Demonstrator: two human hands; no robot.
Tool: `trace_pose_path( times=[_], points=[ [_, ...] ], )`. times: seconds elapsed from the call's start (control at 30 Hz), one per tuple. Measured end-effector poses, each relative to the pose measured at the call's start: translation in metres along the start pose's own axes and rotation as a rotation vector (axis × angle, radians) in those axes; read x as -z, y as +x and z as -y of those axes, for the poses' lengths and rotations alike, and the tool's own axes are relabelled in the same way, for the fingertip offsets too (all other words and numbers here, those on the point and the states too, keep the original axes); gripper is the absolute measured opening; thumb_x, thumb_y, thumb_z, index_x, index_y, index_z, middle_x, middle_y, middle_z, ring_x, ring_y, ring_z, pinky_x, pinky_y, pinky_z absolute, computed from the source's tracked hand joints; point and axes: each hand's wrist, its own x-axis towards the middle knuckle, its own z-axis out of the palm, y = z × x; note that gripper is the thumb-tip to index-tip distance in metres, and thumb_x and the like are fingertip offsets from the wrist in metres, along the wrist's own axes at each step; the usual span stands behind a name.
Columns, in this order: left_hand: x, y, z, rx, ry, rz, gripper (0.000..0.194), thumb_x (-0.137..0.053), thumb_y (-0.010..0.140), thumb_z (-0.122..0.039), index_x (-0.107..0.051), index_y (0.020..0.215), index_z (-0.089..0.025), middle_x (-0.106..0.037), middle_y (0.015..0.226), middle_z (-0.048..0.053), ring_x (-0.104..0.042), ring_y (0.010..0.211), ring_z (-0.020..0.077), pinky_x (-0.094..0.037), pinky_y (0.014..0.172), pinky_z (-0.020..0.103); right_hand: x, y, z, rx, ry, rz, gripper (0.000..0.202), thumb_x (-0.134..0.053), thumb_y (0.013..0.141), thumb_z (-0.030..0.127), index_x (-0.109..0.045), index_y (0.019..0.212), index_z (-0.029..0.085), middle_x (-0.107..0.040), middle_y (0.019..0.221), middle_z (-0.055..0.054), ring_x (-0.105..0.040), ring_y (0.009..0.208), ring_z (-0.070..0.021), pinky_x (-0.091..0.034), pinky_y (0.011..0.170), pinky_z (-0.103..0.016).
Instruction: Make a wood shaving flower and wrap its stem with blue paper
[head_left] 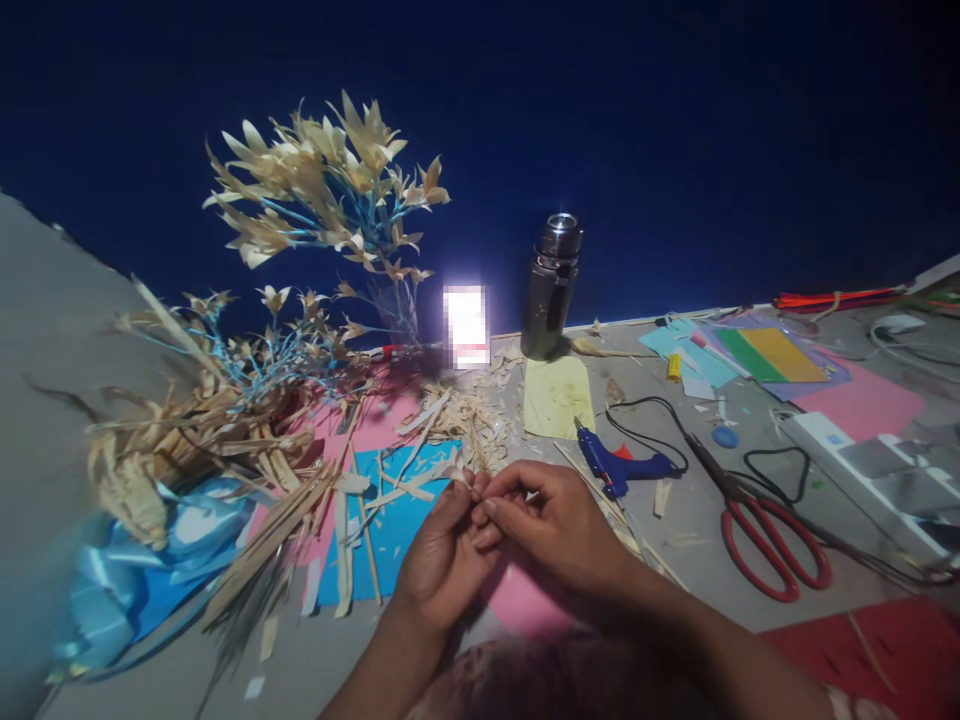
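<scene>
My left hand [442, 545] and my right hand [551, 515] meet low in the middle, fingertips pinched together. A small pale strip of dried husk [454, 470] sticks out at the fingertips; the fingers hide most of it. Beneath them lie a blue sheet [405, 540] strewn with husk strips and a pink sheet [525, 600]. Just beyond the fingers is a heap of husk scraps [487, 425]. A blue glue gun [622, 465] rests to the right of my right hand.
Husk flowers on blue stems [322, 190] stand at the back left, above a husk pile [172, 440] and blue ribbon [112, 590]. A flask [553, 290] stands behind a yellow sheet [551, 385]. Red-handled scissors [772, 540] and a white power strip [862, 490] lie right.
</scene>
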Motion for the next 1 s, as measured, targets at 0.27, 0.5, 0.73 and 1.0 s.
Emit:
trace_pose_path(
  times=[0.27, 0.5, 0.73, 1.0],
  points=[
    [-0.0001, -0.0011, 0.002, 0.0, -0.012, -0.017, 0.034, -0.1, 0.054, -0.011, -0.071, 0.073, -0.012, -0.056, 0.066, -0.005, -0.052, 0.054, 0.0047, -0.045, 0.045, 0.015, -0.0016, -0.0018, -0.001, 0.008, -0.008, -0.018, 0.004, -0.067, 0.085, 0.019, -0.071, 0.084, 0.018, -0.076, 0.076, -0.002, -0.078, 0.07, -0.0189, -0.064, 0.065, -0.028],
    [0.0006, -0.0015, 0.0023, 0.007, -0.018, 0.013, 0.03, -0.097, 0.06, -0.012, -0.07, 0.074, -0.012, -0.058, 0.069, -0.003, -0.052, 0.055, 0.0052, -0.046, 0.045, 0.015, -0.0012, -0.0033, -0.0024, 0.014, -0.056, -0.033, 0.005, -0.068, 0.084, 0.019, -0.072, 0.083, 0.018, -0.077, 0.078, -0.003, -0.078, 0.071, -0.0186, -0.063, 0.066, -0.028],
    [-0.0023, -0.0024, 0.0017, 0.01, -0.016, -0.004, 0.033, -0.099, 0.056, -0.011, -0.071, 0.073, -0.011, -0.057, 0.067, -0.004, -0.052, 0.055, 0.0049, -0.046, 0.045, 0.015, -0.0006, -0.0026, -0.0009, 0.031, -0.06, -0.031, 0.005, -0.068, 0.084, 0.019, -0.072, 0.082, 0.018, -0.079, 0.08, -0.004, -0.079, 0.073, -0.0193, -0.063, 0.068, -0.029],
    [0.0012, -0.0006, 0.0028, -0.006, 0.004, -0.056, 0.038, -0.101, 0.05, -0.01, -0.07, 0.074, -0.011, -0.057, 0.067, -0.005, -0.053, 0.055, 0.0048, -0.046, 0.046, 0.015, -0.0025, -0.0014, -0.0073, 0.066, -0.138, -0.046, 0.005, -0.066, 0.085, 0.018, -0.071, 0.085, 0.018, -0.08, 0.082, -0.005, -0.079, 0.074, -0.0198, -0.063, 0.069, -0.029]
  ],
)
